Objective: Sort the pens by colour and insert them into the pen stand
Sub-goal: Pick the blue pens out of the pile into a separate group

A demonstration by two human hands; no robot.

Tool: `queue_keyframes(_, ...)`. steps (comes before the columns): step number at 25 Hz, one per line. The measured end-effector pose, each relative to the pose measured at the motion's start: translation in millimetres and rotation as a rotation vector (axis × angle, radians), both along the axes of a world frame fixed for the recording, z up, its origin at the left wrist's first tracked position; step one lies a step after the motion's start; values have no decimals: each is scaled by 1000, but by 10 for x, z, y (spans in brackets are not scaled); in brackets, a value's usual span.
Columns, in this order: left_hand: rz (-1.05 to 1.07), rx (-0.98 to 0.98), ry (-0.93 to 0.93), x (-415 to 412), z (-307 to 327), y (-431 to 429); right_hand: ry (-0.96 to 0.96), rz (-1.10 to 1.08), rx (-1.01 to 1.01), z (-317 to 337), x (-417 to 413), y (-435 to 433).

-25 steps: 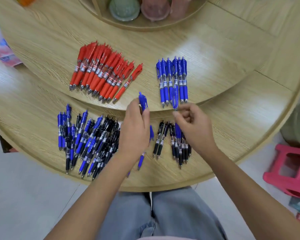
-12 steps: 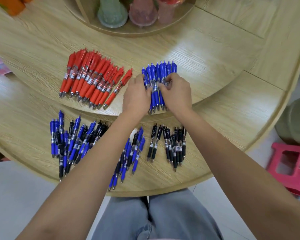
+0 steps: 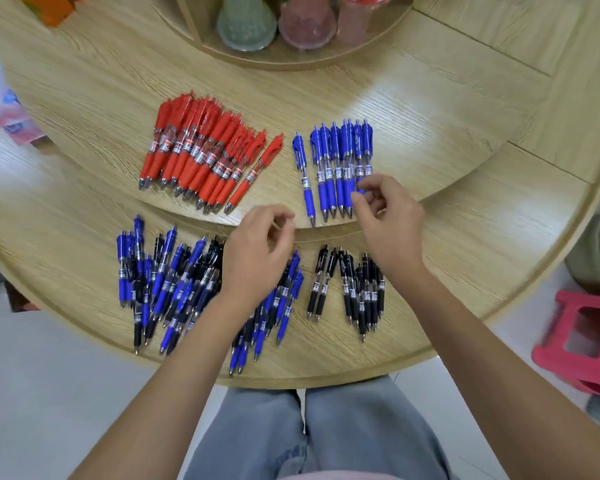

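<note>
The row of blue pens [image 3: 340, 168] lies on the upper tier [image 3: 430, 116] of the wooden table, side by side, with the metal tips pointing toward the person. The right hand [image 3: 388, 216] sits at the near right end of the row. Its fingers [image 3: 359, 199] are loosely curled over the grip of the outermost pen, and I cannot tell whether they pinch it or only hover. A single blue pen [image 3: 303, 178] lies just left of the row, apart from it. The left hand [image 3: 257, 258] is over the lower tier [image 3: 465, 254], fingers relaxed and slightly curled, holding nothing visible.

The pen tips stop just short of the upper tier's curved front edge. Bare wood stretches to the right of the row and behind it, and the lower tier is bare at its right side.

Each blue pen has a blue clip end, a clear labelled barrel and a blue rubber grip. The red pens [image 3: 205, 157] fan out to the left on the same tier. Below them, partly under the left hand, is a mixed heap of blue and black pens [image 3: 167, 282], and the black pens [image 3: 357, 289] lie near the right wrist. A green container [image 3: 246, 22] and a pink container [image 3: 307, 22] stand in the table's far recess. A pink stool [image 3: 586, 341] is on the floor at right.
</note>
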State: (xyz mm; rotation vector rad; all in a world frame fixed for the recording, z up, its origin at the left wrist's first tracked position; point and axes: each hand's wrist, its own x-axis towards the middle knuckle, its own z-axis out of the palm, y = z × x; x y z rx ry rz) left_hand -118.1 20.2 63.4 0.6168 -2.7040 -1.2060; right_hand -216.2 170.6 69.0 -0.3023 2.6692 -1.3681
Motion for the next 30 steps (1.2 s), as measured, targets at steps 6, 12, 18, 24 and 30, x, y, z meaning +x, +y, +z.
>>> queue_keyframes(6, -292, -159, -309, 566, -602, -25, -246, -85, 210, -542, 1136, -156)
queue_keyframes(12, -446, -480, -472, 34, -1088, -99, -581, -92, 538, -1122, 1476, -525)
queue_keyframes(18, -482, -456, -591, -96, -1343, -39, -598, -178, 629, -1246, 1543, -643)
queue_keyframes(24, -352, -377, -592, -56, -1373, -86, -594, -165, 681, -1163, 1546, -547)
queue_keyframes(30, -310, -295, -426, 18, -1162, 52, -632, -271, 436, -1136, 1516, -284)
